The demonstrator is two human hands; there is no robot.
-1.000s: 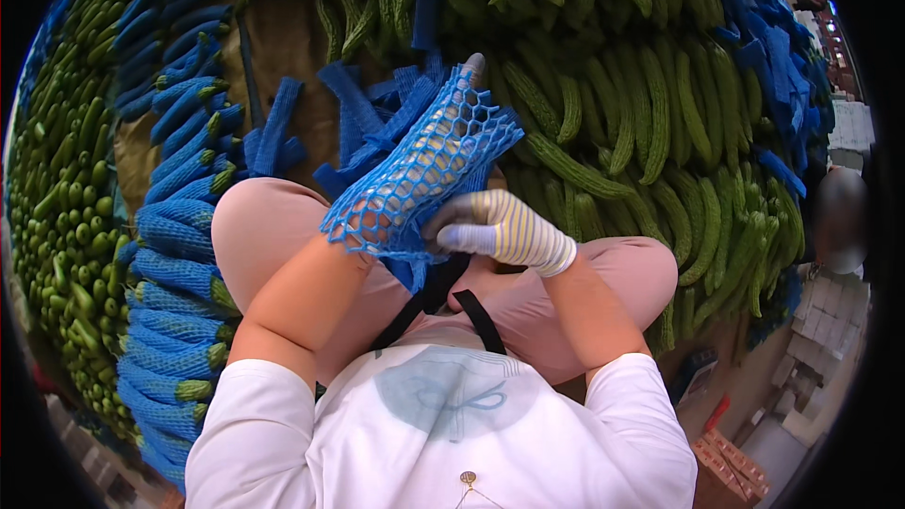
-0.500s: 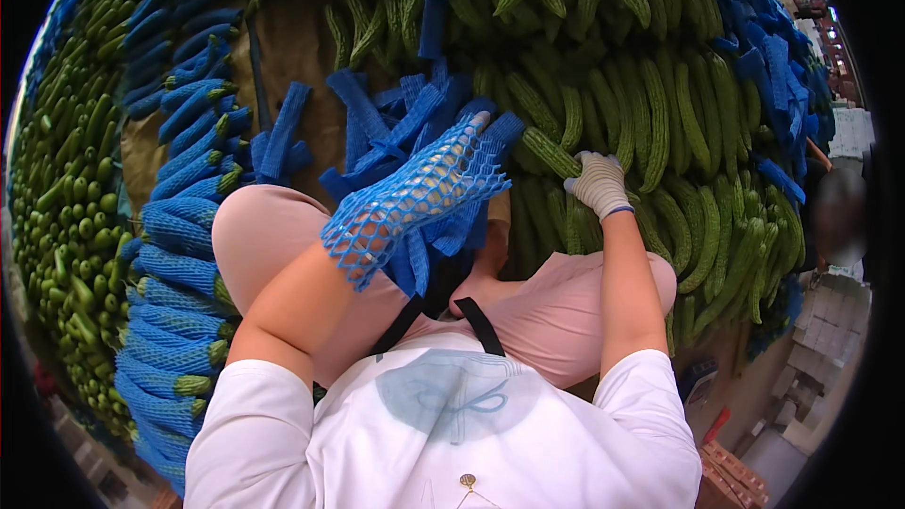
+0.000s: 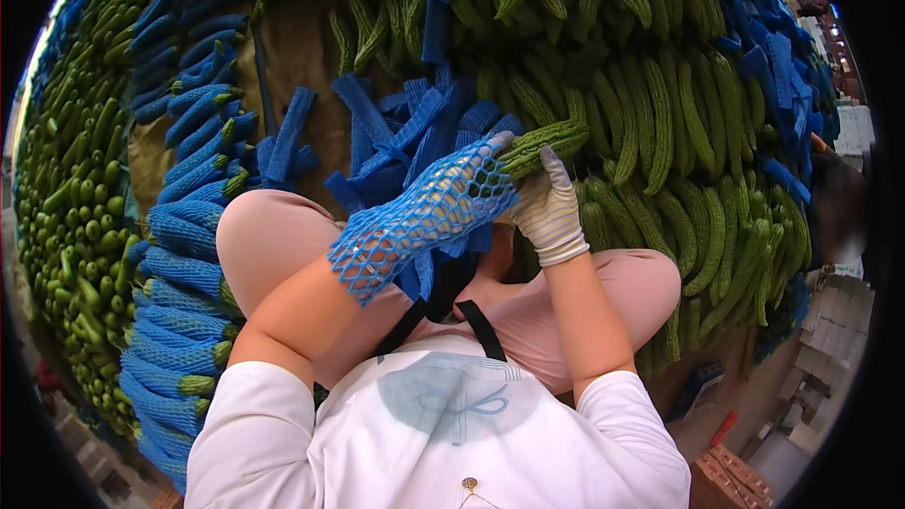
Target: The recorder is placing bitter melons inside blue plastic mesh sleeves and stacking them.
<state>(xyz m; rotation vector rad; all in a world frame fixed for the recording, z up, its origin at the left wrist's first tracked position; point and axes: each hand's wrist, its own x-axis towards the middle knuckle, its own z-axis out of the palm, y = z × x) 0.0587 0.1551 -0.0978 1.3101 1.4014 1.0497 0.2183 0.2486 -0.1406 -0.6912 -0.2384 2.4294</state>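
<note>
A blue foam net sleeve point(image 3: 363, 240) is stretched around my left hand point(image 3: 452, 179) and wrist, over a pale glove. At its fingertips, the left hand grips one end of a green bitter gourd point(image 3: 551, 143). My right hand point(image 3: 551, 212), in a striped white glove, supports the same gourd from below with its thumb against the side. The gourd lies almost level in front of my crossed legs, its far end pointing right. The net hides much of the left fingers.
Flat blue net sleeves point(image 3: 401, 132) lie piled beyond my left hand. Rows of bare bitter gourds point(image 3: 660, 123) spread ahead and right. A column of sleeved gourds point(image 3: 174, 311) runs along my left, with smaller green vegetables point(image 3: 71, 207) beyond. More blue sleeves point(image 3: 778, 66) are heaped far right.
My right hand has brought the bitter gourd left and toward me, turning it so its end meets my left fingertips. The left hand has barely moved.
</note>
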